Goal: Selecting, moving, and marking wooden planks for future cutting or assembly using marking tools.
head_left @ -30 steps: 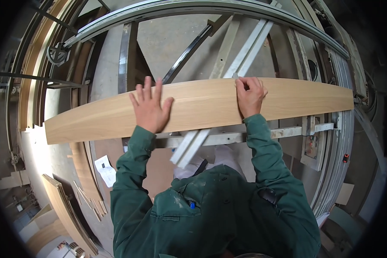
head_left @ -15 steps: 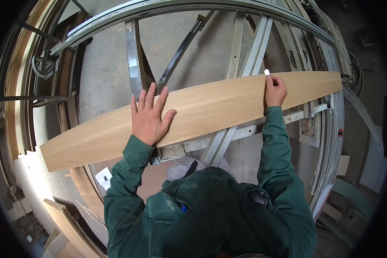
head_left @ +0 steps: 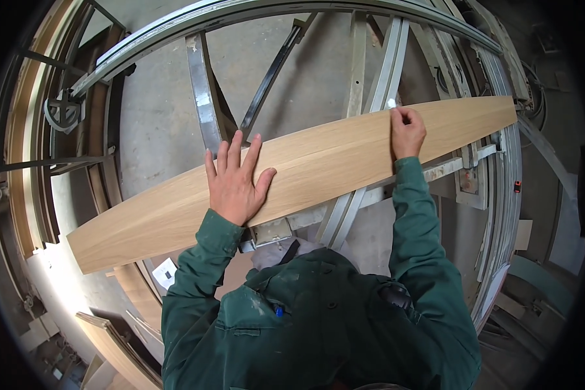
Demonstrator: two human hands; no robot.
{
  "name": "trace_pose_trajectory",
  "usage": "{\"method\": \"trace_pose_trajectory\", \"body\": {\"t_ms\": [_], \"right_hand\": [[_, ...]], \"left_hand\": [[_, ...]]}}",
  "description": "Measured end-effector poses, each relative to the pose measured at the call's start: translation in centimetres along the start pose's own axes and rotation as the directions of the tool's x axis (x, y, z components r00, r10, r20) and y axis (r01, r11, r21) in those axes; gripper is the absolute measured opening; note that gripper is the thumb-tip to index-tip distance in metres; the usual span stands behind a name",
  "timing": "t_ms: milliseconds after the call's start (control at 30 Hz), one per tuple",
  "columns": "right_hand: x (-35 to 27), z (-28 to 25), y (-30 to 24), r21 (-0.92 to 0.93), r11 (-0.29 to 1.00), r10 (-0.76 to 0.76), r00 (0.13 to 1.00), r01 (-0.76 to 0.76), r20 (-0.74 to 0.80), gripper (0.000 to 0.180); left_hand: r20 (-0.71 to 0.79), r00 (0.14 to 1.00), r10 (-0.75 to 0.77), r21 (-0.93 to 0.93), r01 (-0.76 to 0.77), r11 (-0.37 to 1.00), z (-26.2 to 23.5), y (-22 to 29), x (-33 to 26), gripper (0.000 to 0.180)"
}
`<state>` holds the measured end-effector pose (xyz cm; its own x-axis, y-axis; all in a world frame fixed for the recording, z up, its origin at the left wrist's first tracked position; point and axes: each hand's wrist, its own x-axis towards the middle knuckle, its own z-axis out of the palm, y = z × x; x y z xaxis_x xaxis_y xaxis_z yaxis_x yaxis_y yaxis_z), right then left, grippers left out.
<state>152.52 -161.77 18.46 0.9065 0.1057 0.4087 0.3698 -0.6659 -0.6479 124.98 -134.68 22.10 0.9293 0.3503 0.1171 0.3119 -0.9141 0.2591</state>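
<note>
A long pale wooden board [head_left: 328,156], curved along its far edge and tapering toward both ends, lies across a metal frame in front of me. My left hand [head_left: 235,190] rests flat on it left of the middle, fingers spread and reaching just past the far edge. On the right part of the board, my right hand [head_left: 408,132] is closed in a pinch. A small white piece [head_left: 391,103] sticks out beyond its fingertips at the far edge; its exact kind is not plain.
Metal rails [head_left: 389,68] of the frame run under and beyond the board. At the left stands a rack with long wooden profiles [head_left: 34,149]. More boards [head_left: 114,344] lean at the lower left, near a white paper sheet [head_left: 165,273].
My right hand has slid a little left along the far edge with the white piece. The whole view has turned slightly. My left hand stays spread on the board.
</note>
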Motion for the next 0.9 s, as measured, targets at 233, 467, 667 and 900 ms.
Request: {"method": "trace_pose_trajectory", "body": {"t_ms": [233, 467, 667, 900], "right_hand": [[-2.9, 1.6, -5.1, 0.085, 0.995, -0.057, 0.992, 0.047, 0.116, 0.015], [-1.2, 0.5, -1.7, 0.071, 0.997, -0.001, 0.999, -0.002, 0.052, 0.015], [-8.0, 4.4, -12.0, 0.133, 0.938, -0.34, 0.921, 0.319, 0.19, 0.007], [-4.0, 2.2, -7.6, 0.009, 0.993, -0.121, 0.991, 0.12, 0.052, 0.008]], "left_hand": [[-0.001, 1.0, -0.014, -0.005, 0.014, 1.0, 0.0, -0.4, -0.2, 0.064], [-0.006, 1.0, 0.003, -0.008, -0.003, 1.0, 0.0, -0.1, 0.0, 0.065], [-0.02, 1.0, 0.007, -0.002, -0.007, 1.0, 0.2, -0.4, -0.1, 0.066], [-0.036, 0.999, 0.029, -0.036, -0.03, 0.999, -0.3, -0.1, 0.3, 0.066]]}}
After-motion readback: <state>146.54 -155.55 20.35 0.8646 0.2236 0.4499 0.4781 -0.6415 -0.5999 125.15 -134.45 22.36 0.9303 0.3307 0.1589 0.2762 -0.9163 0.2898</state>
